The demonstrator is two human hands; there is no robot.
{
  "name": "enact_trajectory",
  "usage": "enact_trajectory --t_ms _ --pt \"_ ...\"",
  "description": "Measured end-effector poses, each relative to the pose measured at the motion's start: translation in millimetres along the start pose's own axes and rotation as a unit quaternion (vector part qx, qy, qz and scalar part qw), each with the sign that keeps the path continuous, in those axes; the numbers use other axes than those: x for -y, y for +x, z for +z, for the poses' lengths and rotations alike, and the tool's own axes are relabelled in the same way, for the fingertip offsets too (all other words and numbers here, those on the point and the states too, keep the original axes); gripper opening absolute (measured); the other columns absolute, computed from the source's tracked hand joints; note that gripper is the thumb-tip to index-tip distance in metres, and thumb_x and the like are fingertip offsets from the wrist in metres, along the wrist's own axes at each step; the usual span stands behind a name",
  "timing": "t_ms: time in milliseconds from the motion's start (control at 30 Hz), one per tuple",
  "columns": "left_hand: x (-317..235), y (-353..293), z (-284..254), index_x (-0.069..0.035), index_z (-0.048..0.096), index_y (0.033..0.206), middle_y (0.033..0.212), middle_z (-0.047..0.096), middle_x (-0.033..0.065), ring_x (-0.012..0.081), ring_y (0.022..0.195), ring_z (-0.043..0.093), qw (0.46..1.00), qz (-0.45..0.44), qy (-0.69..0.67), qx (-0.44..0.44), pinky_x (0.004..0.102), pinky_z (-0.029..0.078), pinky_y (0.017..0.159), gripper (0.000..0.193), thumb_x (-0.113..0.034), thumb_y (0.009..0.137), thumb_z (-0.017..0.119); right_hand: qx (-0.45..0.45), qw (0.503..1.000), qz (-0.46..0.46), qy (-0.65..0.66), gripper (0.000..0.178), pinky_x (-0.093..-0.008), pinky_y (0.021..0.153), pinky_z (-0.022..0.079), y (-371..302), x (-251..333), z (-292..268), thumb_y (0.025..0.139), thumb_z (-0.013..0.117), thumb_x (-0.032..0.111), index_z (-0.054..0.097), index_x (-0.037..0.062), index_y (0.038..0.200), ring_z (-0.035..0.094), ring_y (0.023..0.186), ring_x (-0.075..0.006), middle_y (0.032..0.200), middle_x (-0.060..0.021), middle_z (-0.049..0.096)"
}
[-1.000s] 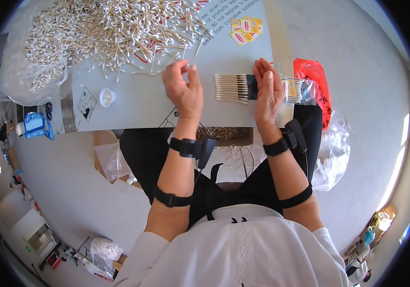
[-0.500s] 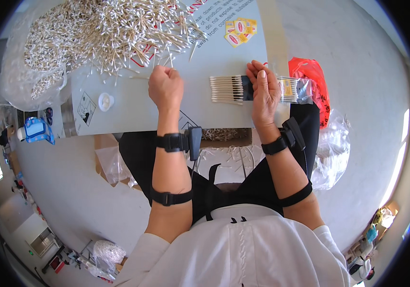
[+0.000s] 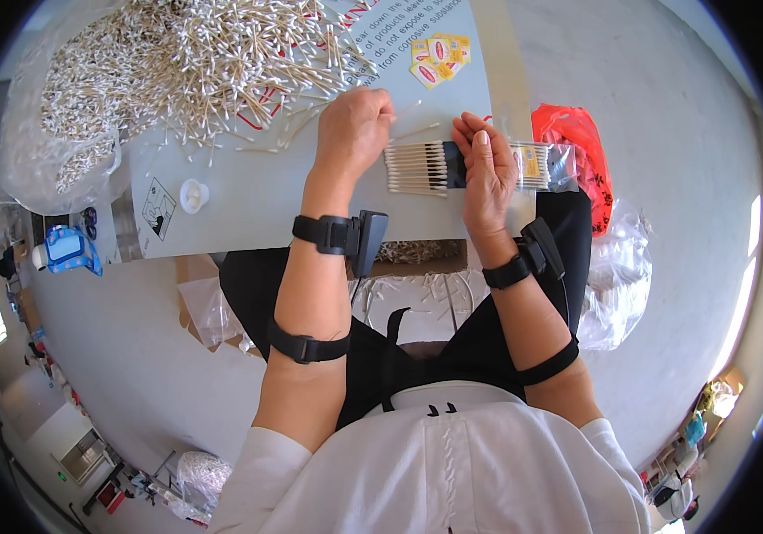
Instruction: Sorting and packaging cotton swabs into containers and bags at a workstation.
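My left hand (image 3: 355, 129) is closed above the table, its fingers pinched on cotton swabs (image 3: 415, 133) whose white tips stick out to the right. Just below it, a neat row of cotton swabs (image 3: 415, 169) lies side by side, one end over a dark strip (image 3: 456, 165). My right hand (image 3: 492, 178) rests across the right end of that strip, fingers stretched out and thumb up, hiding what is beneath. To its right, a clear packet (image 3: 561, 167) with a yellow label shows more swabs inside.
A big loose heap of cotton swabs (image 3: 212, 62) spills from a clear bag (image 3: 21, 151) at the far left. Yellow labels (image 3: 440, 59) lie at the back. A small white cup (image 3: 193, 196) stands near the front edge. A red bag (image 3: 577, 133) hangs at the right.
My left hand has moved right, away from the heap and towards the row, carrying swabs. My right hand stays almost where it was.
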State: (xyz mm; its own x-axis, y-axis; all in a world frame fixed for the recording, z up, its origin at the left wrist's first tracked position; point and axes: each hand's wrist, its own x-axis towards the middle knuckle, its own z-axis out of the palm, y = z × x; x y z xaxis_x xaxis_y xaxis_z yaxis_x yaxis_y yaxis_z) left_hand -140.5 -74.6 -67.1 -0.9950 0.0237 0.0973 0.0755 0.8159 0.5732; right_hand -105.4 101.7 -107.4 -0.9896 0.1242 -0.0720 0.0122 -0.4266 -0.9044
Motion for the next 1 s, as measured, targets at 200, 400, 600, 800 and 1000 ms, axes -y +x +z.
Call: enact_trajectory --t_ms 200,400,600,800,1000 --pt "-11 12 8 -0.006 0.065 0.080 0.078 0.059 0.0108 0.0304 0.078 0.060 0.993 0.028 0.049 0.100 0.0396 0.047 0.068 0.004 -0.008 0.078 0.066 -0.003 1.000 0.004 0.004 0.031 -0.0288 0.098 0.047 -1 0 -1 0.103 0.048 0.020 0.056 -0.0038 0.122 0.060 0.108 -0.0168 0.115 -0.0115 0.062" --pt "-5 -5 20 -0.003 0.065 0.097 0.095 0.063 0.0125 0.0292 0.093 0.061 0.986 0.031 -0.137 -0.093 0.0384 0.049 0.082 0.015 -0.007 0.084 0.060 0.007 1.000 -0.014 0.006 0.038 -0.0346 0.106 0.043 2 3 2 0.104 0.045 0.021 0.052 -0.0063 0.128 0.054 0.120 -0.0236 0.126 -0.0155 0.057" --pt "-10 -37 37 -0.001 0.059 0.119 0.112 0.063 0.0092 0.0170 0.105 0.058 0.900 -0.057 -0.413 -0.129 0.0315 0.045 0.094 0.026 -0.015 0.098 0.052 0.139 0.978 -0.047 -0.150 0.041 -0.0326 0.106 0.041 37 7 8 0.104 0.043 0.025 0.051 -0.0034 0.132 0.053 0.122 -0.0210 0.129 -0.0141 0.057" --pt "-14 -51 41 -0.002 0.058 0.121 0.113 0.063 0.0082 0.0161 0.107 0.057 0.879 -0.057 -0.459 -0.114 0.0311 0.044 0.096 0.026 -0.014 0.098 0.051 0.150 0.981 -0.022 -0.123 0.039 -0.0304 0.099 0.045 22 9 8 0.103 0.047 0.025 0.054 -0.0051 0.127 0.058 0.112 -0.0188 0.117 -0.0137 0.062" --pt "7 -47 30 -0.002 0.060 0.099 0.091 0.060 0.0085 0.0236 0.084 0.058 0.940 -0.107 -0.154 -0.284 0.0350 0.049 0.080 0.015 -0.005 0.085 0.064 0.055 0.997 -0.029 -0.051 0.037 -0.0297 0.095 0.049 7 6 -4 0.103 0.047 0.025 0.056 -0.0042 0.123 0.060 0.108 -0.0186 0.116 -0.0123 0.062"
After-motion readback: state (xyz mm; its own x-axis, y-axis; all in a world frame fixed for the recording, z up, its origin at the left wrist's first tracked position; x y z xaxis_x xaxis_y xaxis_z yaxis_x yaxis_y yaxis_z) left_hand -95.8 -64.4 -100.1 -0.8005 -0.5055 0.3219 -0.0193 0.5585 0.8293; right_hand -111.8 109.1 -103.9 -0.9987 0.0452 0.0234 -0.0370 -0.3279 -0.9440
